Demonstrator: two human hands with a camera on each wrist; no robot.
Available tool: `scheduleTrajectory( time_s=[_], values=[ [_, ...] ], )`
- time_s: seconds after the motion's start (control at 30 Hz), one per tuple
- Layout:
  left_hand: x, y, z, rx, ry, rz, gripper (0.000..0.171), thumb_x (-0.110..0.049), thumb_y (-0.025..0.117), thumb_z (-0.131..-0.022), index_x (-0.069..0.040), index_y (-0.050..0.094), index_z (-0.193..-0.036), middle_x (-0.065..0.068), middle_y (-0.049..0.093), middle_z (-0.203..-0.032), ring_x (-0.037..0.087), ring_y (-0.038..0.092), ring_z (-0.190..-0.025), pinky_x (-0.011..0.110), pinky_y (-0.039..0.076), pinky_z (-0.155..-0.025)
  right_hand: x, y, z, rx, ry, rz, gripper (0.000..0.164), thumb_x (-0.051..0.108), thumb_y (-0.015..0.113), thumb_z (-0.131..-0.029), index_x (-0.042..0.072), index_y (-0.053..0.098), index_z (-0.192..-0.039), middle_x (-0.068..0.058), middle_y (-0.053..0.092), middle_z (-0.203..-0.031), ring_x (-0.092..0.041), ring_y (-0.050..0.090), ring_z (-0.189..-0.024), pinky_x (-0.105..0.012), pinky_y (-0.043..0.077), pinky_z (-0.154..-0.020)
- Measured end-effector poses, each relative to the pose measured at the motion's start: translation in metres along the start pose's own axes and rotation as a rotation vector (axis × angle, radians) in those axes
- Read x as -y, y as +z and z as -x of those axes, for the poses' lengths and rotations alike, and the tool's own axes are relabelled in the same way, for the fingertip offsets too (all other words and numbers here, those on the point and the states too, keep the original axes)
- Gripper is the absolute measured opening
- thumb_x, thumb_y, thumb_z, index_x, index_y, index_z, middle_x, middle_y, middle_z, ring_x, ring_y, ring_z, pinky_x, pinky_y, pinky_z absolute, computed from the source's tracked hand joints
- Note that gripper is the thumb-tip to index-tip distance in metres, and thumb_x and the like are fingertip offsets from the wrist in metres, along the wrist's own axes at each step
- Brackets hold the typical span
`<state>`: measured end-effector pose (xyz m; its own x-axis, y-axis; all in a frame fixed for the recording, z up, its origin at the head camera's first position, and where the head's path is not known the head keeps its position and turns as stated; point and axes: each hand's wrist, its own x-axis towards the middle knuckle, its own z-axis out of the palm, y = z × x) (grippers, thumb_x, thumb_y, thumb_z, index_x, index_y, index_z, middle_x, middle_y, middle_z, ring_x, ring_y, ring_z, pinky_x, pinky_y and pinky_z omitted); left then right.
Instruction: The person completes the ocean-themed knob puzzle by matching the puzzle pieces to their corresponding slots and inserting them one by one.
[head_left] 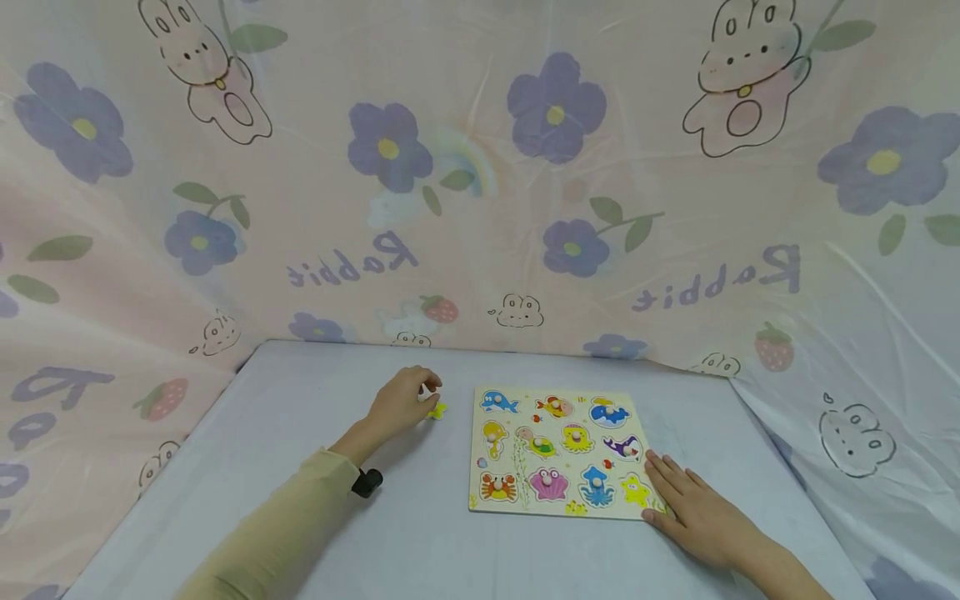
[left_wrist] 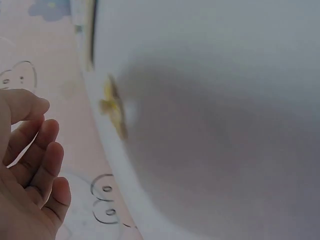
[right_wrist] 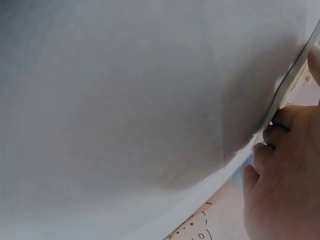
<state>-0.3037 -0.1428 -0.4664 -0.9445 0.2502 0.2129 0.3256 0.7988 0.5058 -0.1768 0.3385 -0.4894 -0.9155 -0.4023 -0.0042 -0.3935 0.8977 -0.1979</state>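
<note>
A small yellow star-shaped puzzle piece (head_left: 437,411) lies on the white table, left of the wooden peg puzzle board (head_left: 555,454). Above it hovers my left hand (head_left: 405,398), its fingers loosely bent. In the left wrist view a gap separates these fingers from the star piece (left_wrist: 114,107), which has a knob on one face; nothing is held. My right hand (head_left: 697,512) rests at the board's lower right edge with fingers extended. The right wrist view shows the right hand (right_wrist: 285,165) touching that edge, its fingertips partly hidden.
Sea-animal pieces with knobs fill much of the board, among them a crab (head_left: 498,487), a pink shell (head_left: 549,484) and a blue squid (head_left: 597,487). A yellow star shape (head_left: 636,490) shows at its lower right corner. Patterned cloth (head_left: 480,208) surrounds the table (head_left: 420,542).
</note>
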Motion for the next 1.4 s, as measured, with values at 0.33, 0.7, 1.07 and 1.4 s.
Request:
scheduleTrajectory(
  time_s=[0.33,0.7,1.07,1.4],
  values=[
    [0.020,0.002,0.003,0.081,0.014,-0.101,0.014,-0.016,0.080,-0.092,-0.010,0.075,-0.104,0.001,0.069,-0.096,0.019,0.061,-0.090,0.036,0.054,-0.075,-0.001,0.000,0.000,0.004,-0.002,0.005,0.081,0.059,0.059,-0.100,0.000,0.045,-0.155,-0.014,0.037,-0.165,-0.041,0.033,-0.151,-0.063,0.031,-0.116],
    [0.018,0.009,-0.001,0.122,0.029,-0.092,0.010,-0.012,0.078,-0.091,-0.009,0.074,-0.100,-0.002,0.067,-0.090,0.014,0.059,-0.084,0.034,0.053,-0.075,-0.001,0.000,0.000,0.004,-0.001,0.015,0.082,0.060,0.058,-0.100,0.001,0.045,-0.155,-0.014,0.036,-0.166,-0.040,0.033,-0.151,-0.062,0.031,-0.116],
    [0.019,0.012,-0.005,0.127,0.013,-0.100,0.008,-0.015,0.079,-0.092,-0.012,0.074,-0.098,-0.004,0.066,-0.088,0.013,0.059,-0.082,0.033,0.053,-0.072,-0.002,0.001,0.000,0.003,-0.003,0.024,0.082,0.059,0.058,-0.100,0.000,0.045,-0.155,-0.014,0.037,-0.165,-0.040,0.034,-0.151,-0.063,0.031,-0.117],
    [0.015,0.009,-0.001,0.112,-0.006,-0.072,0.007,-0.012,0.078,-0.092,-0.013,0.076,-0.098,-0.003,0.067,-0.091,0.014,0.060,-0.086,0.034,0.054,-0.074,-0.002,0.001,0.000,0.007,-0.005,0.027,0.081,0.059,0.058,-0.100,0.000,0.046,-0.155,-0.015,0.037,-0.165,-0.041,0.034,-0.151,-0.063,0.031,-0.117]
  ],
)
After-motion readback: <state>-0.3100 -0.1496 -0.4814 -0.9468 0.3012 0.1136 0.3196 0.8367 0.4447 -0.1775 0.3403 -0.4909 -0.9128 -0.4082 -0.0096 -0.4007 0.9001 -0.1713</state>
